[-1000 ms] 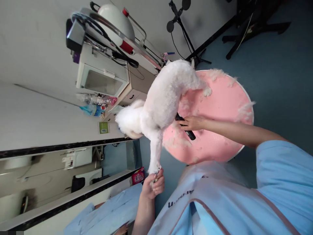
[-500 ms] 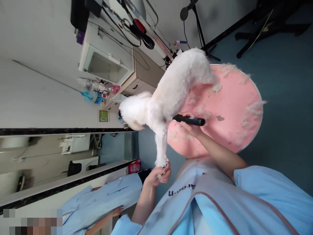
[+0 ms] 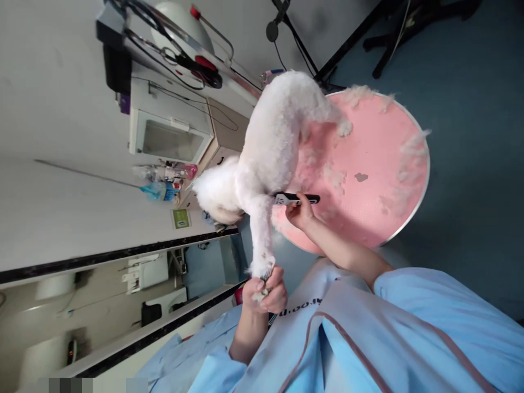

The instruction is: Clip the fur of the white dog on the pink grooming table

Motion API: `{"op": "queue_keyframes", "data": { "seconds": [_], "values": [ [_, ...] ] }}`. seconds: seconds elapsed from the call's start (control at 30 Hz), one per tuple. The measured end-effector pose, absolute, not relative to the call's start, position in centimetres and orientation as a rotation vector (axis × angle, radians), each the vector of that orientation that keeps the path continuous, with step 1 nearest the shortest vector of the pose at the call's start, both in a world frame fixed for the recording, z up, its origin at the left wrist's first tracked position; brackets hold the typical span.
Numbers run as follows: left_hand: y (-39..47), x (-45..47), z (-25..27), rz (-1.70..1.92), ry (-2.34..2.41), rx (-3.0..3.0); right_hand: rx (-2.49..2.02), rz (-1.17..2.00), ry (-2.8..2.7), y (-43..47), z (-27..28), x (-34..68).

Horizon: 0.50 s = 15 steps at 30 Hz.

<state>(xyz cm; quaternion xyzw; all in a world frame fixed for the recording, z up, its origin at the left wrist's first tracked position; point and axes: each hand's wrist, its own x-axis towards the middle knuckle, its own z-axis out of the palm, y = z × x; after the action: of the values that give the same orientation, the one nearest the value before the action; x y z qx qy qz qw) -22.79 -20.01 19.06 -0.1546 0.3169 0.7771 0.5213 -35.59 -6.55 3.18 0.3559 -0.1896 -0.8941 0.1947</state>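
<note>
Gripping dog's foreleg (image 3: 261,232); holding clipper (image 3: 295,198) beside it.

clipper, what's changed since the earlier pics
Since a second ago, the right hand has moved the clipper closer to the raised foreleg of the dog and turned it more level across the picture. Nothing was let go: the left hand still grips the front paw, and the dog still stands on the pink table.
</note>
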Motion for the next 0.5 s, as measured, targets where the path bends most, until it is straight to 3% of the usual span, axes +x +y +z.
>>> {"op": "queue_keyframes", "data": {
  "seconds": [0.2, 0.33, 0.5],
  "values": [
    [-20.9, -23.0, 19.0, 1.879, 0.762, -0.346, 0.876, -2.337, -0.800, -7.2, 4.9, -34.9],
    [-22.4, -23.0, 18.7, 1.782, 0.970, -0.459, 1.052, -2.334, -0.892, -6.9, 5.1, -35.4],
    [-22.6, -23.2, 18.3, 1.762, 1.007, -0.438, 0.929, -2.287, -0.780, -7.7, 5.9, -35.9]
  ]
}}
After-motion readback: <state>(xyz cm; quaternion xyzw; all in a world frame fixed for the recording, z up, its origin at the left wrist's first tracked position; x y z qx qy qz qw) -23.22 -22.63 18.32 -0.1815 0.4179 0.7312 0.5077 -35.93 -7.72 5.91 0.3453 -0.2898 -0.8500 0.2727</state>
